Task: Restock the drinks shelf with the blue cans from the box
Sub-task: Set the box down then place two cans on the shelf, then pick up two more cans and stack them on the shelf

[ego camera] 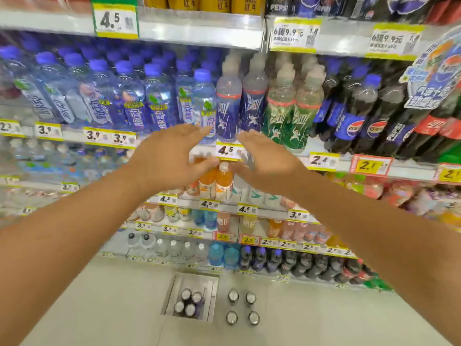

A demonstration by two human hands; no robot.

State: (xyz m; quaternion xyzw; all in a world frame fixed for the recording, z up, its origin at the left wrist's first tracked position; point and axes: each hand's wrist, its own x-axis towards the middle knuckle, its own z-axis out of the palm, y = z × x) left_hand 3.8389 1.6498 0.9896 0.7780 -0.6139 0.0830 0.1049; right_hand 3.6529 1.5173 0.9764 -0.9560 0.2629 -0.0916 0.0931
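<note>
My left hand [172, 156] and my right hand [264, 158] are both stretched toward the drinks shelf [326, 162], fingers spread, holding nothing. They hover in front of the "4.5" price tag [225, 150], below a blue-labelled bottle [227, 106]. Far below on the floor stands an open cardboard box [212, 295] with several cans [188, 302] inside, seen from the top. A separate group of several cans [242, 308] stands on the floor just right of the box.
Rows of bottled drinks fill every shelf level: blue-capped water at left, green bottles [294, 108] and dark cola bottles [361, 116] at right, orange bottles [217, 182] behind my hands. A round promo sign [434, 71] sticks out at the right.
</note>
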